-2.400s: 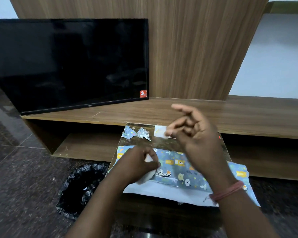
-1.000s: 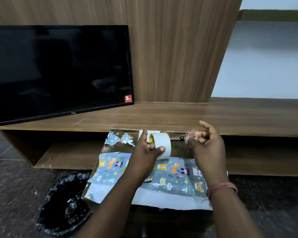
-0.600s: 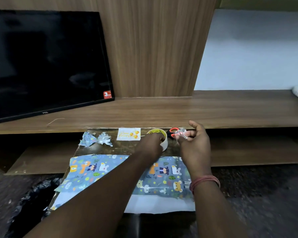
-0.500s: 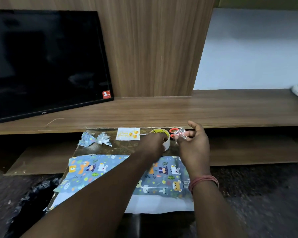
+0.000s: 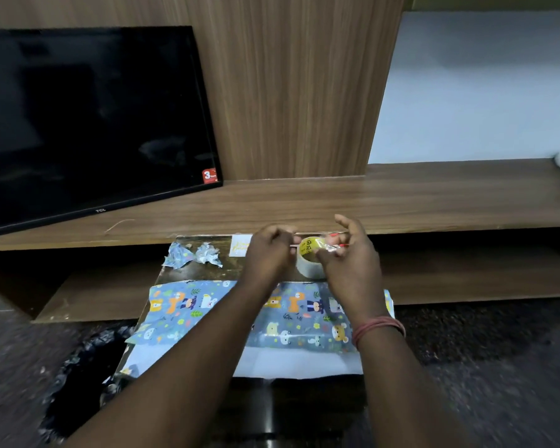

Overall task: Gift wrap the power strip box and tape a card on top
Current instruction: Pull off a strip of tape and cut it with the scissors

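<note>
The wrapped power strip box [image 5: 240, 318] lay on the small dark table [image 5: 191, 273], covered in blue animal-print paper, with a white strip of paper showing along its near edge. The card [image 5: 240, 247] sat at the far side of the table, partly hidden behind the left hand [image 5: 269, 253], so it was not yet on the box.

Just beyond the box stood the tape roll [image 5: 307, 263]. The right hand [image 5: 346, 263] pinched a crinkled piece of clear tape [image 5: 324, 248] just above the roll. The left hand's fingers were curled; whether they gripped the tape's other end could not be told.

The likeliest trouble was the tape folding onto itself or clinging to the fingers, since it already looked wrinkled and slack. A crumpled piece would hold the card poorly. If it was not cut free, a tug could drag the light roll along.

Two crumpled paper scraps [image 5: 194, 258] lay at the far left of the table, and orange-handled scissors [image 5: 337, 240] peeked out behind the right hand. A black bin bag [image 5: 84, 376] sat on the floor to the left, and a television [image 5: 88, 118] stood on the wooden shelf [image 5: 434, 202] beyond.
</note>
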`<state>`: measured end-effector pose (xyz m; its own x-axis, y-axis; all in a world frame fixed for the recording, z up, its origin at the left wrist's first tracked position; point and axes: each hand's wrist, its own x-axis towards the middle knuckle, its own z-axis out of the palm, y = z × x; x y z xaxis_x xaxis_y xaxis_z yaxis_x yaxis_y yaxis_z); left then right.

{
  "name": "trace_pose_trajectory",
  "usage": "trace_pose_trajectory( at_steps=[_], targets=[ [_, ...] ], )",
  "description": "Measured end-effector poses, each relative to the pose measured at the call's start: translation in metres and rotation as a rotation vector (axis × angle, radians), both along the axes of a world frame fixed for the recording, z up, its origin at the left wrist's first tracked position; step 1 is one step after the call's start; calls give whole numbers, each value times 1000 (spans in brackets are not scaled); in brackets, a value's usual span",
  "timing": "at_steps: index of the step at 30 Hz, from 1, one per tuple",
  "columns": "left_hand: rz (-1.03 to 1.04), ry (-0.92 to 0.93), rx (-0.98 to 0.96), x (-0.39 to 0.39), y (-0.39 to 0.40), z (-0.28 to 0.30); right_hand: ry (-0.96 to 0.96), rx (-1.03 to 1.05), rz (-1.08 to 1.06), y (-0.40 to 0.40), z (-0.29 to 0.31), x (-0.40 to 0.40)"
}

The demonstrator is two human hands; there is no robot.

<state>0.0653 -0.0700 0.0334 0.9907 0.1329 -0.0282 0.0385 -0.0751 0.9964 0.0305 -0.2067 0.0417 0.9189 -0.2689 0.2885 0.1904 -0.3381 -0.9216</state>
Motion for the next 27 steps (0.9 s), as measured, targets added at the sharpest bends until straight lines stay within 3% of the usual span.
trace_pose_trajectory(
  at_steps=[1, 5, 12, 27],
  targets=[
    [-40, 77, -110, -13, 8, 7, -19, -30, 53, 7, 1, -5],
    [-186, 250, -133, -63, 38, 10, -37, -81, 222, 34, 0, -30],
    [-89, 325, -406, -116, 60, 1, 129, 4, 310, 48, -2, -74],
    [-129, 250, -236, -148, 75, 3, 306, 469, 253, 43, 0, -104]
  ],
)
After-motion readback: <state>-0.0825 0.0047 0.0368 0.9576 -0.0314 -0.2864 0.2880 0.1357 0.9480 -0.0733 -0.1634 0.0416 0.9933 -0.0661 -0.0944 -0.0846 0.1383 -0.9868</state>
